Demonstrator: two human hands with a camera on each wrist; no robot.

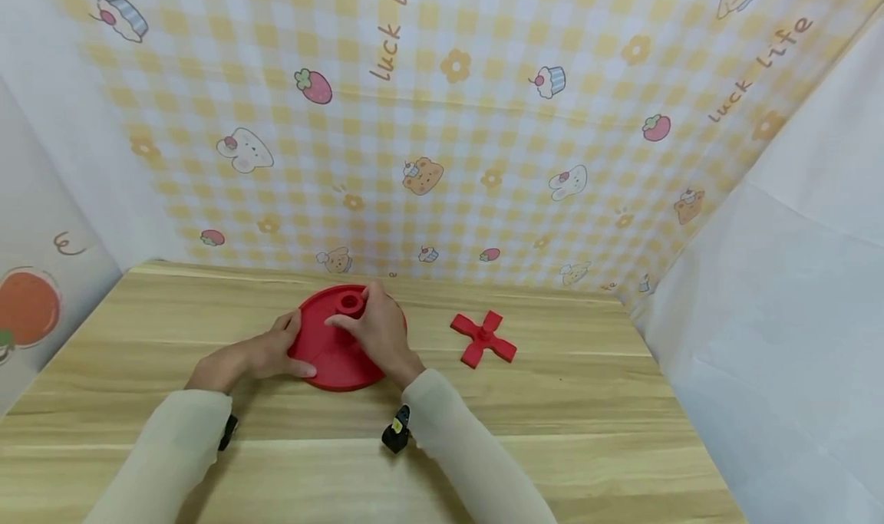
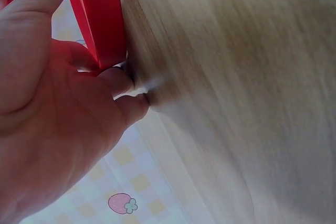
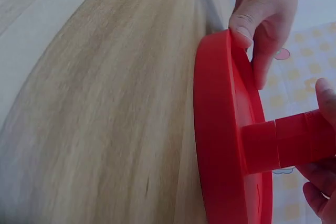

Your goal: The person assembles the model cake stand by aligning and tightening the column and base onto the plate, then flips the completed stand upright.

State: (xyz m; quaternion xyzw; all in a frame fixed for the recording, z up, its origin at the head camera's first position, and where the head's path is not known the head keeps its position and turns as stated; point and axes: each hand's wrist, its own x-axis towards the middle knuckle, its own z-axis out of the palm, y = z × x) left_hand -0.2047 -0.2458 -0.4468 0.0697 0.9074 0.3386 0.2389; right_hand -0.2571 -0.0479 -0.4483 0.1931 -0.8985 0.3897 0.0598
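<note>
A round red base point(image 1: 331, 355) with a raised rim lies on the wooden table. From its middle rises a red cylindrical post point(image 3: 260, 148), with a red tube point(image 3: 299, 137) in line on its end and a seam between them. My right hand point(image 1: 383, 332) holds the tube between thumb and fingers; its open top shows in the head view. At the base's left edge, my left hand point(image 1: 272, 351) grips the rim, thumb over the top. In the left wrist view, the left fingers point(image 2: 118, 80) reach around the rim's outer side, near the tabletop.
A red four-armed cross piece point(image 1: 486, 338) with a short central stub lies to the right of the base. Behind the table point(image 1: 587, 401) hangs a yellow checked cloth point(image 1: 456, 125). White sheets point(image 1: 780, 317) close in the sides.
</note>
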